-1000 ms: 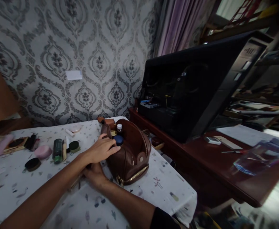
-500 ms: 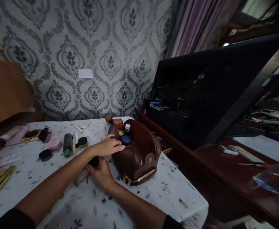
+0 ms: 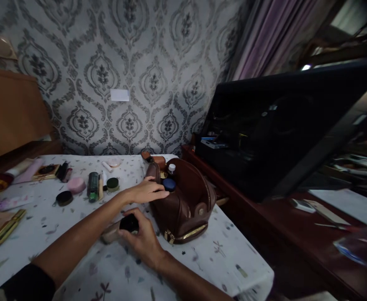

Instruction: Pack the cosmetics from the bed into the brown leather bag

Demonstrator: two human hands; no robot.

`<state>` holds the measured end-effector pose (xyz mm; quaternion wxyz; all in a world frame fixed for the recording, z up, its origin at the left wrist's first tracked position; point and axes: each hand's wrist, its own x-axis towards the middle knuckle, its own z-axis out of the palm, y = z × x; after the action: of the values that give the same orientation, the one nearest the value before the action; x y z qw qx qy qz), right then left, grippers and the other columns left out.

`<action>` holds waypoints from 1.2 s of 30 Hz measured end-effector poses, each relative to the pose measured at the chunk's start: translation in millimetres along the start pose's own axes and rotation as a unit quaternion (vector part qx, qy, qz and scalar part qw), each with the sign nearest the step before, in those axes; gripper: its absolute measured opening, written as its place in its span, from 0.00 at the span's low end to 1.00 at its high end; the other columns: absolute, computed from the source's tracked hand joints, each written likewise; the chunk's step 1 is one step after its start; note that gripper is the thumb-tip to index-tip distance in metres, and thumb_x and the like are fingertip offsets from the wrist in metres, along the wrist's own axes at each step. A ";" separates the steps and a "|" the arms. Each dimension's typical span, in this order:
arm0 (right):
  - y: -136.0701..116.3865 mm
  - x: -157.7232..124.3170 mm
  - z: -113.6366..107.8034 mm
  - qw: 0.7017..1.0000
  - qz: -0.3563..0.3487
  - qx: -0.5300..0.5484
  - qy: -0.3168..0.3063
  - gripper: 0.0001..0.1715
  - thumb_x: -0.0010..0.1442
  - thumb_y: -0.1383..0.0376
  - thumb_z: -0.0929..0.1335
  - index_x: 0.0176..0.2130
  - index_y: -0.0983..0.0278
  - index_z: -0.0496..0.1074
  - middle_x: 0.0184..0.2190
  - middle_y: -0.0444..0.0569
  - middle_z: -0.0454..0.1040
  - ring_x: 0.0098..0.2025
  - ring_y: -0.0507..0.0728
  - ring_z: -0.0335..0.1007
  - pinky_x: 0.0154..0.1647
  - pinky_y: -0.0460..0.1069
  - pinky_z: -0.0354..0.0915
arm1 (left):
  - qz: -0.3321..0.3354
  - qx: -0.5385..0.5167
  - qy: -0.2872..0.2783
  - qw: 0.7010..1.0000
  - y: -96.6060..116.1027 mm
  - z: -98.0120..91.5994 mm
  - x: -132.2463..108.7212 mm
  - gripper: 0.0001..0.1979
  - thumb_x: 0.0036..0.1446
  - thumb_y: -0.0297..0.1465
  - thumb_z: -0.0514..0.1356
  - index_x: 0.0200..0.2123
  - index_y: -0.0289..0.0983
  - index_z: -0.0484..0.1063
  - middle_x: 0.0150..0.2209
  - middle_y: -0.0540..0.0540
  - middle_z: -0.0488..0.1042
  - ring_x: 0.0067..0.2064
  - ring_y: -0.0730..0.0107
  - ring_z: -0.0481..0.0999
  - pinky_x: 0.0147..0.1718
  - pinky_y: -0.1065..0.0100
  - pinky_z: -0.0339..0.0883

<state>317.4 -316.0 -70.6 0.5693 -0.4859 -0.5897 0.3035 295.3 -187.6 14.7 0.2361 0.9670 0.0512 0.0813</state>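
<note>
A brown leather bag (image 3: pixel 178 215) stands on the cloth with its zipped top gaping. Inside its left part sit a jar with a dark blue lid (image 3: pixel 169 184) and a small bottle with a white cap (image 3: pixel 171 168). My left hand (image 3: pixel 147 191) lies on the bag's left edge, fingers stretched out over the leather. Lower down, my right hand (image 3: pixel 144 238) grips a bottle by its black cap (image 3: pixel 129 223). The pale, see-through bottle body (image 3: pixel 110 234) tilts to the left, just above or on the cloth, partly behind my left forearm.
On the left of the patterned white tablecloth (image 3: pixel 83 223) lie a green bottle (image 3: pixel 93 186), a dark green-lidded jar (image 3: pixel 112 184), a pink round case (image 3: pixel 76 185), a black lid (image 3: pixel 64 198) and a gold tube (image 3: pixel 7 228). A large black screen (image 3: pixel 274 138) leans at the right.
My right hand has turned and shifted slightly right, so the bottle's black cap shows more clearly. My left hand stays on the bag's edge. The whole view has shifted a little.
</note>
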 end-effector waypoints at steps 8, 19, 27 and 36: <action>-25.8 -6.2 -43.8 0.990 -0.078 -0.114 0.035 0.15 0.57 0.61 0.73 0.44 0.61 0.72 0.39 0.47 0.77 0.41 0.56 0.73 0.45 0.48 0.67 | -0.008 -0.029 -0.009 1.000 -3.0 1.0 -0.2 0.23 0.69 0.48 0.44 0.43 0.41 0.73 0.46 0.49 0.79 0.52 0.63 0.74 0.66 0.55 0.38; -76.5 7.1 -89.2 0.985 -0.081 -0.088 0.126 0.18 0.55 0.60 0.74 0.45 0.60 0.73 0.40 0.46 0.77 0.43 0.56 0.73 0.47 0.49 0.68 | 0.031 -0.040 0.006 0.999 -36.4 13.7 6.0 0.15 0.66 0.37 0.49 0.49 0.45 0.72 0.53 0.49 0.78 0.56 0.62 0.72 0.66 0.54 0.42; -84.0 22.3 -112.8 0.979 -0.015 -0.088 0.185 0.18 0.52 0.56 0.74 0.40 0.63 0.73 0.35 0.46 0.75 0.38 0.56 0.71 0.41 0.49 0.69 | 0.048 -0.001 0.049 0.998 -33.1 14.7 -2.8 0.13 0.53 0.32 0.59 0.43 0.42 0.73 0.48 0.47 0.79 0.55 0.57 0.74 0.65 0.55 0.49; -69.5 40.9 -121.9 0.970 0.023 -0.003 0.242 0.22 0.50 0.54 0.74 0.41 0.62 0.70 0.37 0.47 0.73 0.34 0.55 0.70 0.32 0.48 0.70 | 0.014 0.016 0.148 0.989 -11.5 27.5 -4.6 0.17 0.67 0.39 0.49 0.51 0.42 0.73 0.52 0.47 0.77 0.56 0.58 0.71 0.62 0.53 0.54</action>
<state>424.3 -326.1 28.6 0.6867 -0.5598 -0.4240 0.1879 295.1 -190.4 -15.4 0.2094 0.9486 0.0732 0.2257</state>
